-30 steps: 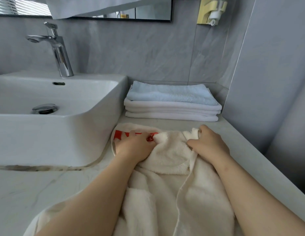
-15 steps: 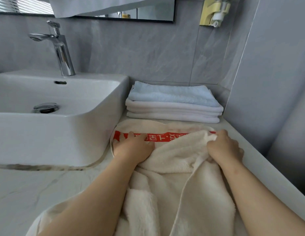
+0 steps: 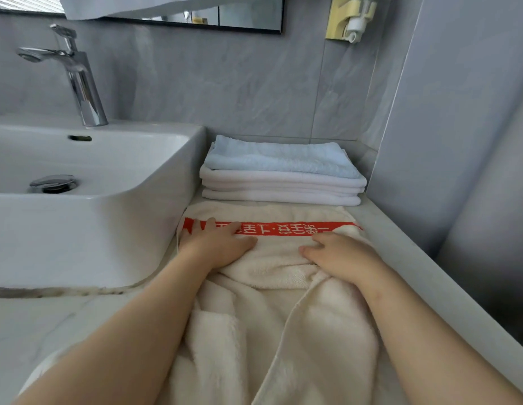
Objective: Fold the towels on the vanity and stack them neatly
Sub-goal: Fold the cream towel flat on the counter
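Note:
A cream towel [image 3: 272, 317] with a red printed band lies rumpled along the vanity top [image 3: 400, 252], its far end spread flat just short of a stack of folded towels [image 3: 280, 188]. That stack has a pale blue towel [image 3: 280, 157] on top of white ones, set against the back wall. My left hand [image 3: 218, 242] presses flat on the cream towel's left end, fingers straight over the red band. My right hand [image 3: 342, 254] rests on the towel's right side with fingers loosely spread, holding nothing.
A white basin [image 3: 102, 206] with a chrome tap [image 3: 79, 80] stands to the left, touching the towel's edge. Grey tiled walls close the back and right. A yellow wall dispenser [image 3: 349, 17] hangs above the stack.
My hands have let go of the bunched cloth and spread apart, flattening the towel's far end. The whole red band now shows.

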`<state>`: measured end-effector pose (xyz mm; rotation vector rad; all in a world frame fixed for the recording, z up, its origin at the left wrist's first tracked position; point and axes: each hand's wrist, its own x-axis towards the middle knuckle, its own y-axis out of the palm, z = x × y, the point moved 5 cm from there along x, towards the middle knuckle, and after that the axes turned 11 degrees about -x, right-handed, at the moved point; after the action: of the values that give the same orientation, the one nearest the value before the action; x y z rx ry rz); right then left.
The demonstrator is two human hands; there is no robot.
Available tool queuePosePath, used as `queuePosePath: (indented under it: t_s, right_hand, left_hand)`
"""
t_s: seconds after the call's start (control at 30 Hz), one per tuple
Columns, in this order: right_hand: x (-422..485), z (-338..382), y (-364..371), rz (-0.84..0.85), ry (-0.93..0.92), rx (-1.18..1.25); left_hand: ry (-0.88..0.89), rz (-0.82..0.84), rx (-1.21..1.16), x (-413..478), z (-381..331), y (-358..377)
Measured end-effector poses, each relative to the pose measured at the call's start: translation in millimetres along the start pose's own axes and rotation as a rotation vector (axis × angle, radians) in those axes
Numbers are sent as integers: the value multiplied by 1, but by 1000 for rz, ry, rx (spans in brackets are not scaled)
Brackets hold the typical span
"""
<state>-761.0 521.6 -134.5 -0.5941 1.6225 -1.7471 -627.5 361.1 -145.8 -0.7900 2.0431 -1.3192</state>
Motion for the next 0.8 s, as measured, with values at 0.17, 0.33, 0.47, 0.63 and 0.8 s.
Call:
queuePosePath:
  t_s: [0.17, 0.33, 0.47, 0.63, 0.8]
  right_hand:
    - [13, -5, 8, -55, -27, -42]
    - [14, -5, 2, -272, -33, 73]
    - [-2, -2, -17, -672, -40, 129]
    - [-34, 28, -22, -855, -173, 130]
    - [-67, 54, -9, -736, -334, 154]
  left_hand:
    - [32, 3, 50, 14, 1, -3]
    - [97, -138, -133, 12, 1, -7]
    - [242, -457, -659, -20, 0, -35]
    - [292, -206, -553, -48, -13, -55]
    - [274, 93, -244, -92, -6, -38]
